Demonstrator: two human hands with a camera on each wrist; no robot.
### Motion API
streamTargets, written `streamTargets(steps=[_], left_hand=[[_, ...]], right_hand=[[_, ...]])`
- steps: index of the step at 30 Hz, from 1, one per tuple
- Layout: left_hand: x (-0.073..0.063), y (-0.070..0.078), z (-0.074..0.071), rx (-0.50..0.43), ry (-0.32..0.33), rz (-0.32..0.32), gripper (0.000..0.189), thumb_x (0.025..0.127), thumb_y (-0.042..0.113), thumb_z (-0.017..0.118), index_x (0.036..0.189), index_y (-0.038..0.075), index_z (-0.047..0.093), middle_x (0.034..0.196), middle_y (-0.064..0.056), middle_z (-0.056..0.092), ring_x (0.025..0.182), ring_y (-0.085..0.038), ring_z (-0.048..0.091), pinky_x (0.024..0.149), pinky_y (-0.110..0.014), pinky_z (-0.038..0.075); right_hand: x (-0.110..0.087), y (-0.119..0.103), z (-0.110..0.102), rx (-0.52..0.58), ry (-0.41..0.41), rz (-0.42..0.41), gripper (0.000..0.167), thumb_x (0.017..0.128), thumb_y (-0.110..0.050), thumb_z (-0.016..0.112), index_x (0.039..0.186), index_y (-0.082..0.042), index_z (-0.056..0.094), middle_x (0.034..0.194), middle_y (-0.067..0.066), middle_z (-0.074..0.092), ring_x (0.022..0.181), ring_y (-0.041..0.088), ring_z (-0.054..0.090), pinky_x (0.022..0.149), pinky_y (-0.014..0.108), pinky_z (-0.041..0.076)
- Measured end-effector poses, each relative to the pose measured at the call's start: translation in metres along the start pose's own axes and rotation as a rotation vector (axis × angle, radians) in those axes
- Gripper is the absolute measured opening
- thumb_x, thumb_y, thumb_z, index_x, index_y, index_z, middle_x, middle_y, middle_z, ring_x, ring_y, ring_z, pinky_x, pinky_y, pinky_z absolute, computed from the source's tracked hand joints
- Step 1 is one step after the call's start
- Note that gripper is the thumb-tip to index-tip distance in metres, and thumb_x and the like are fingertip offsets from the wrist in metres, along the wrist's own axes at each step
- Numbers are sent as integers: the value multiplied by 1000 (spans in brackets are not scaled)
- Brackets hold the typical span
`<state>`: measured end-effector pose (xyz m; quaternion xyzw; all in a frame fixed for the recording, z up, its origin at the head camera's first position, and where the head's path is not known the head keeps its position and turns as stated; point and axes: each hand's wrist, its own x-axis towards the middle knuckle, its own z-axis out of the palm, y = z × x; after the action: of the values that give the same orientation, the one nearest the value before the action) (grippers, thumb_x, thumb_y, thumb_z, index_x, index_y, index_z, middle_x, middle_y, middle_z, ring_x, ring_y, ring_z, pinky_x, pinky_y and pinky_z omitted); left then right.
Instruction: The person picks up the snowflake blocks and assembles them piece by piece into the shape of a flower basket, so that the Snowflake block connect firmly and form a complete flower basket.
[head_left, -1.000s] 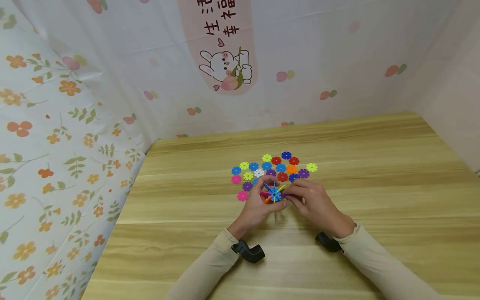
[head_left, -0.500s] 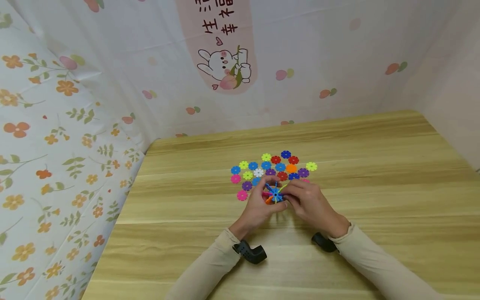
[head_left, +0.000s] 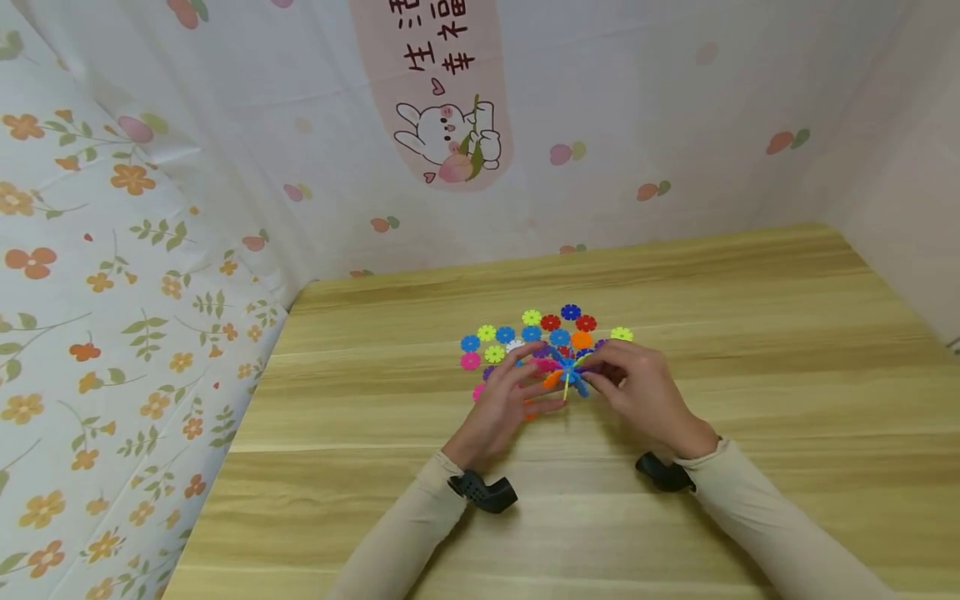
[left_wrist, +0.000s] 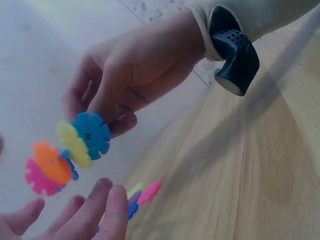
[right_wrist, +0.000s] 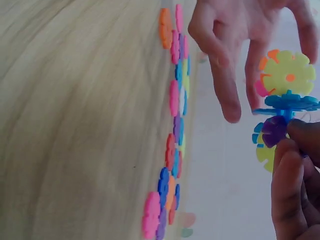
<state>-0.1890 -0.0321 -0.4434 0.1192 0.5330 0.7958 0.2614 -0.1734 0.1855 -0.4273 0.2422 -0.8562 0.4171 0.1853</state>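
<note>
A cluster of slotted plastic snowflake discs point(head_left: 568, 372), joined round a blue centre, is held up over the table. My right hand point(head_left: 647, 396) pinches it at its right side, thumb and fingers by a purple disc point(right_wrist: 274, 131) in the right wrist view. Yellow, orange, pink and blue discs stick out from the centre in several directions. To the left of the cluster is my left hand point(head_left: 498, 410), its fingers spread and extended. In the left wrist view its fingertips point(left_wrist: 102, 186) stand a little apart from the orange disc point(left_wrist: 52, 162).
Loose flower-shaped discs in pink, blue, yellow, red and other colours, such as a red disc point(head_left: 551, 322), lie flat on the wooden table point(head_left: 360, 433) behind the hands. Printed white cloth point(head_left: 637, 100) hangs behind and at the left.
My left hand has let go of the disc cluster, opened its fingers and drawn slightly left. The cluster has shifted a little right and up with my right hand, tilting.
</note>
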Motion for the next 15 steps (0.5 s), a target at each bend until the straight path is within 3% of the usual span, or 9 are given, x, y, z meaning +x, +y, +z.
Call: streamTargets(steps=[4, 7, 12, 15], left_hand=[[0, 2, 3, -68, -38, -26, 53, 105, 32, 39, 154, 14, 28, 159, -11, 22, 139, -49, 36, 103, -58, 45], [0, 3, 5, -88, -47, -38, 55, 105, 37, 38, 155, 18, 26, 164, -8, 9, 143, -51, 27, 103, -59, 44], [-1, 3, 4, -101, -44, -50, 62, 104, 46, 36, 156, 15, 20, 157, -18, 28, 136, -48, 42, 102, -58, 45], [-2, 2, 5, -117, -43, -62, 66, 103, 47, 36, 156, 13, 15, 151, -24, 37, 133, -47, 46, 103, -57, 45]], right_hand=[[-1, 2, -4, 134, -57, 127, 16, 83, 4, 75, 92, -9, 74, 83, -1, 68, 62, 15, 64, 57, 22, 55], [1, 3, -6, 279, -128, 260, 11, 88, 3, 70, 97, -3, 72, 84, 7, 70, 65, 25, 67, 60, 26, 57], [6, 5, -11, 533, -221, 492, 16, 95, -1, 62, 108, 7, 66, 87, 15, 68, 70, 24, 66, 66, 31, 59], [6, 6, -13, 606, -235, 564, 19, 97, -3, 59, 112, 9, 62, 86, 11, 66, 71, 20, 64, 68, 32, 58]])
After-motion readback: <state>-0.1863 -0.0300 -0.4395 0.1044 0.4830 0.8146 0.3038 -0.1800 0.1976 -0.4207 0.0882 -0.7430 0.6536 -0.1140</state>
